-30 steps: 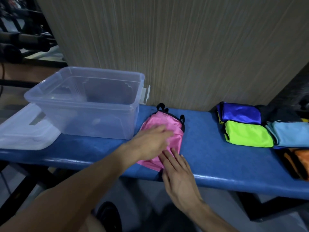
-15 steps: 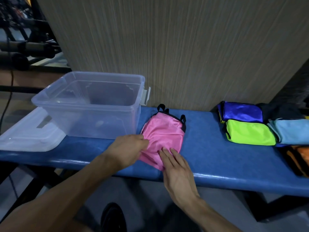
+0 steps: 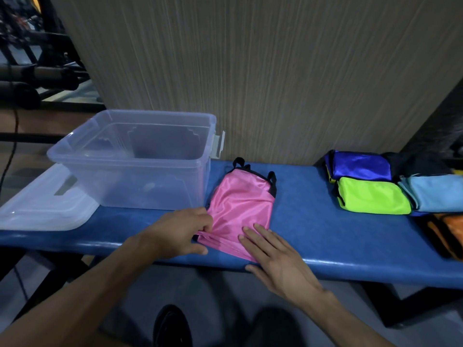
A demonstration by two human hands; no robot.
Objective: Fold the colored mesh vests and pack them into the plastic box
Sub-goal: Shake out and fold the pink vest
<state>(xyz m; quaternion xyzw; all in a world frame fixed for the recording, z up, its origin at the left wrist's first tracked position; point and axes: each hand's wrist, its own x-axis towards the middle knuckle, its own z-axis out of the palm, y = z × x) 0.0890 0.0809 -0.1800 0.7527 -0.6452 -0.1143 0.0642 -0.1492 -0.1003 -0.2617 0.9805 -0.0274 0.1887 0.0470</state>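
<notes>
A single wide-angle view comes from the person's head, looking forward and steeply down across the blue surface (image 3: 325, 234) toward a wood-grain wall panel (image 3: 275, 71) that fills the upper frame. The camera sits close: both forearms enter from the bottom edge, the left hand (image 3: 180, 231) and right hand (image 3: 275, 256) landing near the centre at the surface's near edge. The clear plastic box (image 3: 135, 181) stands left of centre, the folded vests (image 3: 373, 196) far right, bent by lens distortion toward the frame's border. Below the surface's near edge the floor and a dark shoe (image 3: 172, 326) show, so the view tilts almost to the person's feet.
</notes>
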